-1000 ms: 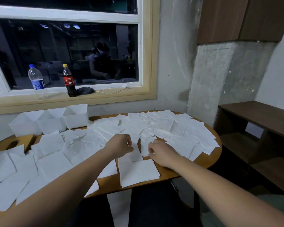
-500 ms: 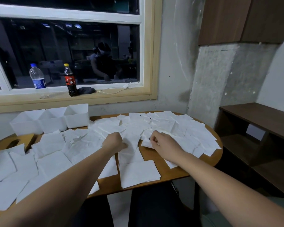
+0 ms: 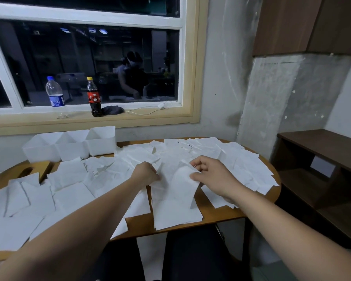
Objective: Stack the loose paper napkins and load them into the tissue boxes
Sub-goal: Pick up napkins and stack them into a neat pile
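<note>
Several loose white paper napkins point(image 3: 69, 177) lie scattered over the wooden table point(image 3: 215, 214). My right hand point(image 3: 213, 176) pinches one napkin point(image 3: 180, 183) by its upper edge and holds it lifted, so it hangs down over a small napkin stack point(image 3: 174, 216) near the front edge. My left hand point(image 3: 145, 173) grips the left side of that same lifted napkin. Three white open tissue boxes point(image 3: 101, 141) stand in a row at the back left of the table.
A water bottle point(image 3: 56, 97) and a cola bottle point(image 3: 93, 98) stand on the window sill behind the boxes. A dark wooden shelf unit point(image 3: 320, 159) stands to the right of the table. A wooden box point(image 3: 36, 169) sits on the table at the left.
Both hands moved away from me across the table, then my right hand lifted a napkin off the pile; it now hangs between both hands above the front stack.
</note>
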{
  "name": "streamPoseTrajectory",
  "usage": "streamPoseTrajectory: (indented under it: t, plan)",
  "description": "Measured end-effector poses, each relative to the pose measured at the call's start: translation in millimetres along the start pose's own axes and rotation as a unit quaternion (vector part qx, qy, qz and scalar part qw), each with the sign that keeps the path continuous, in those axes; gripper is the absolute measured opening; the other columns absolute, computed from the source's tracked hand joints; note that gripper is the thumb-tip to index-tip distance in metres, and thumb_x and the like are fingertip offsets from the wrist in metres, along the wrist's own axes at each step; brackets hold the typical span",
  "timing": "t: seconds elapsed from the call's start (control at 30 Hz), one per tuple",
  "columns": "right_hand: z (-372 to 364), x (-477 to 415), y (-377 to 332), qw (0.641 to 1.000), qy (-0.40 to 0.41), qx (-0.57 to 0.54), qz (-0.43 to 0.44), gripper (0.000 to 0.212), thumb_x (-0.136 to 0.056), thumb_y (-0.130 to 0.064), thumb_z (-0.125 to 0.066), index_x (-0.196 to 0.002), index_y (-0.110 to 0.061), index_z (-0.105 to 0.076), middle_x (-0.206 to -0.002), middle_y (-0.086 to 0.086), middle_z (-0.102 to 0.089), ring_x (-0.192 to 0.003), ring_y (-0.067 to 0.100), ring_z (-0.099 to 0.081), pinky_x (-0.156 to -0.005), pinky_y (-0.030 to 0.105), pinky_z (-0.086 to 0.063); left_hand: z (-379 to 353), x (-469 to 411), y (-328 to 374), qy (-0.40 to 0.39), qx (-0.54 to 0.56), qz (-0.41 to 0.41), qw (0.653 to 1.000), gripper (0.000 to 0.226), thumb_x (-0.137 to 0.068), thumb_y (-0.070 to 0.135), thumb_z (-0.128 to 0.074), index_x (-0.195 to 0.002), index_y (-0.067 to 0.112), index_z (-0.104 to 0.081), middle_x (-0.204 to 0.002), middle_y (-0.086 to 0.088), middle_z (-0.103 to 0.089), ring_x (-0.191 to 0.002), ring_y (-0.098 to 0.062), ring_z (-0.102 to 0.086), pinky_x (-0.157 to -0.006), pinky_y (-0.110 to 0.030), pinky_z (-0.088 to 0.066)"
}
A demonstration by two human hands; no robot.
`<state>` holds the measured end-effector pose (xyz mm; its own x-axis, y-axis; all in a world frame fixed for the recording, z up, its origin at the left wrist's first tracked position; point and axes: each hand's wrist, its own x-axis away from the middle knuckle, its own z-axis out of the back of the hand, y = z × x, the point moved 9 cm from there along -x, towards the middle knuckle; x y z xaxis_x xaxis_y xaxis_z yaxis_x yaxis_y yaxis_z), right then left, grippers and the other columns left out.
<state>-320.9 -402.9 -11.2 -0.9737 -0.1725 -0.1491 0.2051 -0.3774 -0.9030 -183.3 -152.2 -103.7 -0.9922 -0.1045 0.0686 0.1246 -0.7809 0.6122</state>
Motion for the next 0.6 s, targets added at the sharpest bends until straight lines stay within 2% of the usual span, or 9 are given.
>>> streamPoseTrajectory:
  t: [0.1,0.17,0.27,0.33,0.43,0.47,0.53,0.57,0.6]
  plan:
    - [-19,9,12,0.994,-0.011,-0.103,-0.040,0.020,-0.096,-0.003,-0.072,-0.114,-0.012,-0.071,-0.101,0.009,-0.081,-0.096,0.028,-0.078,-0.080,0.035,-0.062,3,5,3,0.004,-0.011,-0.008,1.000,0.016,-0.090,0.022,-0.080,-0.104,0.015,-0.081,-0.105,-0.004,-0.077,-0.090,-0.022,-0.072,-0.081,-0.031,-0.063]
    - [-30,13,28,0.986,-0.007,-0.149,-0.073,0.019,-0.097,0.000,-0.072,-0.115,-0.004,-0.070,-0.105,0.013,-0.081,-0.096,0.028,-0.078,-0.077,0.035,-0.062,4,8,3,0.007,-0.014,-0.010,1.000,0.016,-0.092,0.021,-0.078,-0.106,0.015,-0.082,-0.108,-0.003,-0.077,-0.094,-0.023,-0.073,-0.084,-0.032,-0.064]
    - [-39,18,59,0.983,0.002,-0.134,-0.124,0.019,-0.095,-0.001,-0.074,-0.113,-0.002,-0.067,-0.108,0.018,-0.078,-0.092,0.026,-0.078,-0.073,0.035,-0.065,4,9,4,0.008,-0.006,-0.020,1.000,0.023,-0.097,0.019,-0.077,-0.119,0.015,-0.079,-0.115,-0.001,-0.072,-0.100,-0.022,-0.069,-0.089,-0.030,-0.062]
    - [-37,21,77,0.987,0.008,-0.063,-0.147,0.022,-0.093,-0.006,-0.075,-0.113,-0.008,-0.065,-0.107,0.015,-0.077,-0.084,0.025,-0.080,-0.075,0.039,-0.067,6,9,6,0.019,0.007,-0.032,0.999,0.023,-0.099,0.018,-0.075,-0.122,0.014,-0.078,-0.112,0.000,-0.067,-0.100,-0.021,-0.066,-0.092,-0.030,-0.061]
    - [-30,19,87,0.985,0.009,0.103,-0.139,0.031,-0.092,-0.018,-0.072,-0.121,-0.020,-0.058,-0.097,0.005,-0.076,-0.066,0.019,-0.078,-0.065,0.034,-0.062,9,13,12,0.028,0.021,-0.045,0.998,0.022,-0.103,0.020,-0.071,-0.123,0.013,-0.078,-0.111,0.000,-0.065,-0.102,-0.022,-0.065,-0.100,-0.036,-0.061]
    - [-27,17,87,0.979,0.012,0.159,-0.126,0.033,-0.092,-0.023,-0.072,-0.121,-0.024,-0.057,-0.091,0.002,-0.076,-0.065,0.016,-0.077,-0.066,0.036,-0.062,11,14,14,0.029,0.028,-0.048,0.998,0.022,-0.103,0.021,-0.072,-0.122,0.013,-0.078,-0.111,0.000,-0.065,-0.101,-0.022,-0.066,-0.098,-0.036,-0.062]
    - [-23,14,84,0.959,0.020,0.266,-0.097,0.033,-0.089,-0.034,-0.073,-0.118,-0.029,-0.057,-0.084,-0.005,-0.074,-0.071,0.014,-0.073,-0.075,0.040,-0.063,17,18,21,0.033,0.030,-0.057,0.997,0.021,-0.103,0.023,-0.072,-0.121,0.015,-0.077,-0.112,-0.002,-0.067,-0.093,-0.021,-0.069,-0.080,-0.028,-0.064]
    - [-22,12,82,0.949,0.023,0.304,-0.083,0.031,-0.089,-0.039,-0.072,-0.116,-0.030,-0.058,-0.084,-0.007,-0.072,-0.075,0.012,-0.071,-0.077,0.041,-0.062,21,21,26,0.034,0.026,-0.065,0.997,0.020,-0.103,0.023,-0.072,-0.121,0.015,-0.077,-0.113,-0.003,-0.069,-0.089,-0.020,-0.070,-0.071,-0.024,-0.061]
    - [-20,10,81,0.942,0.026,0.327,-0.070,0.029,-0.090,-0.043,-0.070,-0.114,-0.031,-0.059,-0.085,-0.008,-0.071,-0.079,0.011,-0.068,-0.079,0.041,-0.061,25,23,31,0.035,0.022,-0.076,0.996,0.020,-0.102,0.024,-0.073,-0.120,0.016,-0.077,-0.114,-0.004,-0.070,-0.090,-0.020,-0.070,-0.069,-0.023,-0.059]
